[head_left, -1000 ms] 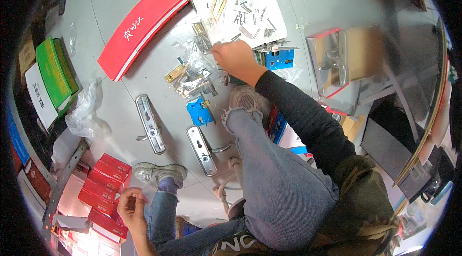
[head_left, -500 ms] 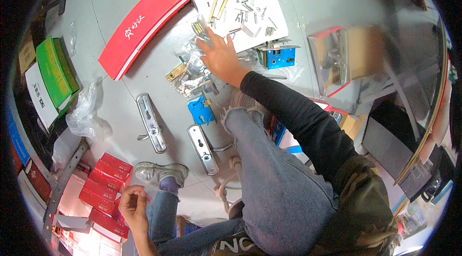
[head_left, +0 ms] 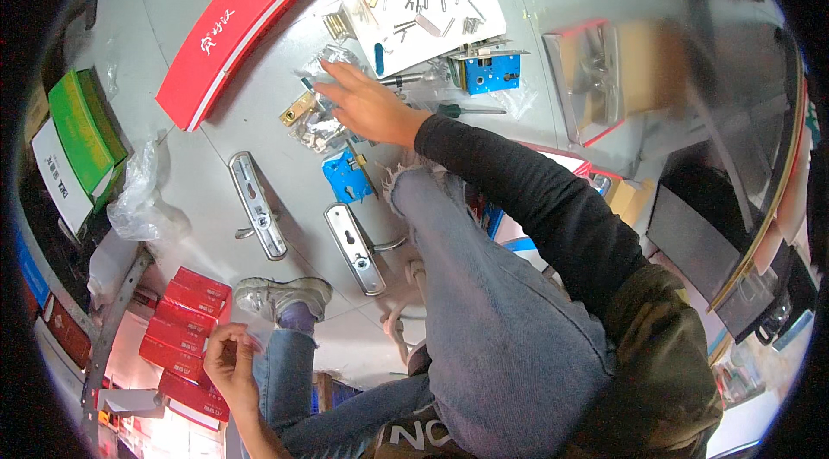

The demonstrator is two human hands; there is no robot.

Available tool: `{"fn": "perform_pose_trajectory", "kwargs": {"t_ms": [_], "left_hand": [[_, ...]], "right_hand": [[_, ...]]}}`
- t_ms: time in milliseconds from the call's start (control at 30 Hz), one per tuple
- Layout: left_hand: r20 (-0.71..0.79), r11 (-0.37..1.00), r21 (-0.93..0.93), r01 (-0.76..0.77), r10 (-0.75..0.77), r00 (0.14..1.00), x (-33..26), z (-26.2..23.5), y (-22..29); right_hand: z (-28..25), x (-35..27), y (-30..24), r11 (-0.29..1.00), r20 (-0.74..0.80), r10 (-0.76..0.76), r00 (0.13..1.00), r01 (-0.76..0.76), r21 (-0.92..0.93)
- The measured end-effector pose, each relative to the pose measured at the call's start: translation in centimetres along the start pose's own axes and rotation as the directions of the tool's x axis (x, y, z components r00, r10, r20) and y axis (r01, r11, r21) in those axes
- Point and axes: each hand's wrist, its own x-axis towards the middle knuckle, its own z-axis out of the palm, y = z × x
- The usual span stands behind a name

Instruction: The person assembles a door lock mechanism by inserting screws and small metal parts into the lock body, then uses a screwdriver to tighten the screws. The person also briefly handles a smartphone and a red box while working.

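Observation:
My right hand (head_left: 370,107) reaches over a pile of clear plastic bags with small metal parts (head_left: 321,129), its fingers stretched out. Beside its fingertips lies a brass lock cylinder (head_left: 298,109). A blue lock body (head_left: 347,176) rests just nearer, and two silver door-handle plates, one on the left (head_left: 257,204) and one on the right (head_left: 355,250), lie below that. Low on the left, my left hand (head_left: 231,368) is closed, thumb against finger, on a thin see-through piece of plastic (head_left: 254,329).
A white tray (head_left: 484,14) holds screws and brass bars. Around it are a long red box (head_left: 237,31), another blue lock body (head_left: 494,75) and a screwdriver (head_left: 466,111). Green (head_left: 85,126) and small red boxes (head_left: 183,329) stand left; an opened box (head_left: 587,83) lies right.
My right hand has drawn back from the tray's near edge toward the bagged parts, uncovering a blue piece and the screwdriver. The left hand keeps its pinch. The whole view has shifted slightly.

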Motion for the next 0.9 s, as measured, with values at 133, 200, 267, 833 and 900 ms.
{"fn": "perform_pose_trajectory", "kwargs": {"t_ms": [133,200,267,833,900], "left_hand": [[0.006,1.0,-0.002,-0.011,0.011,1.0,-0.1,-0.1,-0.1],[0.014,1.0,-0.002,-0.007,0.007,1.0,-0.1,-0.1,-0.1],[0.03,1.0,0.009,0.013,-0.013,0.999,-0.1,-0.2,0.0],[-0.017,0.989,0.082,-0.123,0.125,0.992,-0.1,-0.9,0.2],[-0.065,0.973,0.131,-0.192,0.202,0.977,0.0,-0.8,0.3]], "right_hand": [[-2.2,0.5,0.6,0.992,-0.135,0.115,0.984,-0.122,-0.041],[-4.5,0.5,2.4,0.945,-0.219,0.275,0.936,-0.305,-0.116],[-7.7,0.0,5.3,0.834,-0.279,0.455,0.845,-0.515,-0.198],[-12.8,-3.2,12.5,0.359,-0.111,0.876,0.469,-0.789,-0.499],[-12.5,-3.6,12.8,0.377,-0.164,0.856,0.491,-0.809,-0.451]]}}
